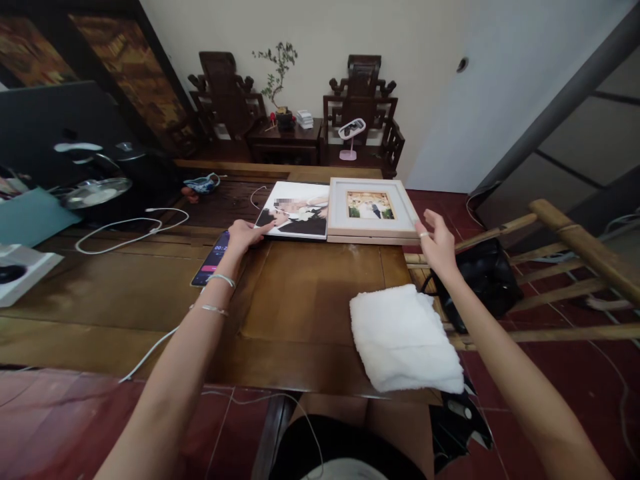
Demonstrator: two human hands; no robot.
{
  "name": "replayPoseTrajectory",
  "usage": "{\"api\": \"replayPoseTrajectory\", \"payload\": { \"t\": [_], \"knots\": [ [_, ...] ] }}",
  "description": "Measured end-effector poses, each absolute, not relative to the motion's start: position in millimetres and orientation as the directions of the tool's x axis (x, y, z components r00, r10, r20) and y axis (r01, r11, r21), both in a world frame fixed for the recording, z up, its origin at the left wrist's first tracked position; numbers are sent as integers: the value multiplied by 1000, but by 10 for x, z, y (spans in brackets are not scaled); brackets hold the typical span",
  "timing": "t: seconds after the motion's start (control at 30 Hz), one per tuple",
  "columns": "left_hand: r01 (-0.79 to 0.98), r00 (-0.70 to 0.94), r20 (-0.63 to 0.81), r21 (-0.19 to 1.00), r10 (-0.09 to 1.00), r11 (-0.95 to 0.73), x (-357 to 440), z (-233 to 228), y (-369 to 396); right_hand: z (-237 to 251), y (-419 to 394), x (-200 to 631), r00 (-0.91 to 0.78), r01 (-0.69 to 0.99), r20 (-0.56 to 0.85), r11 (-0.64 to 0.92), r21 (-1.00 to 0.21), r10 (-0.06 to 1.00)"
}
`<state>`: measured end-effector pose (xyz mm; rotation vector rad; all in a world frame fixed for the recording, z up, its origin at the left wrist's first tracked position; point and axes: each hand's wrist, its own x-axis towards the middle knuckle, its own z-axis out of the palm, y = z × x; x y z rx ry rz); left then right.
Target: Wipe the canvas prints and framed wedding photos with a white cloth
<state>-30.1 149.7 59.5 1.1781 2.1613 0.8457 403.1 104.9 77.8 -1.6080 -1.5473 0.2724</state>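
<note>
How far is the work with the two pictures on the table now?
Done: the photo print and the framed photo lie side by side at the table's far edge. In hand: the left hand touches the print's near corner; the right hand is open at the frame's right corner. Left: the folded white towel lies untouched, nearer the person.

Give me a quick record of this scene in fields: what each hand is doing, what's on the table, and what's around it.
left hand: fingers on the near left corner of the photo print
right hand: open, at the right edge of the framed photo
table: print and frame side by side at the far edge; white towel near right; phone by the left wrist
behind: two dark chairs, small plant
</note>
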Motion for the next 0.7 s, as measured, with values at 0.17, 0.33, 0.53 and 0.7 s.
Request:
{"api": "replayPoseTrajectory", "payload": {
  "t": [0.17, 0.33, 0.53, 0.7],
  "knots": [
    [255, -465, -266, 873, 845, 415, -327, 648, 1541, 996, -276, 3781, -371, 629, 568, 649, -429, 735],
    [-110, -413, -316, 948, 854, 298, -296, 669, 1586, 704, -1207, 3674, -647, 540, 567, 831, -132, 510],
    [-453, -451, -333, 885, 828, 110, -120, 720, 1528, 273, -1337, 3649, -558, 707, 533, 701, -95, 635],
    [-486, -493, -286, 874, 822, 13, -241, 853, 1311, 141, -1256, 3500, -407, 809, 516, 559, -179, 754]
  ]
}}
